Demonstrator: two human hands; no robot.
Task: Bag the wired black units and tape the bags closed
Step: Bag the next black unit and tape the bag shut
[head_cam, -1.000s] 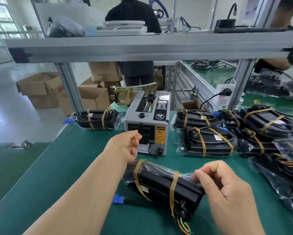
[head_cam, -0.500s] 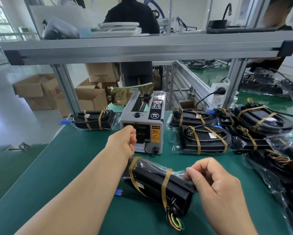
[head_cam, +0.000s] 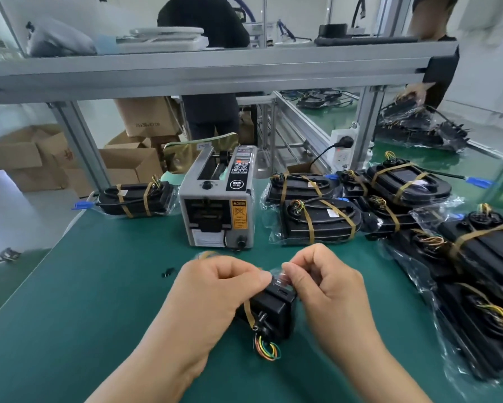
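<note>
Fingers (head_cam: pixel 295 271) of the left hand (head_cam: pixel 215 289) and right hand (head_cam: pixel 327 289) pinch crinkled clear plastic film (head_cam: pixel 280 280) at lower centre, directly atop the wired black box-shaped unit (head_cam: pixel 273 311) lying on green table mat (head_cam: pixel 84 286).

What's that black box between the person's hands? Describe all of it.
The black unit is a boxy block of what looks like black plastic, inside a clear bag. A tan band wraps it, and looped yellow, green and orange wires hang from its near end. It rests on the green mat, end toward the camera. The left hand and right hand pinch the bag above it.
</note>
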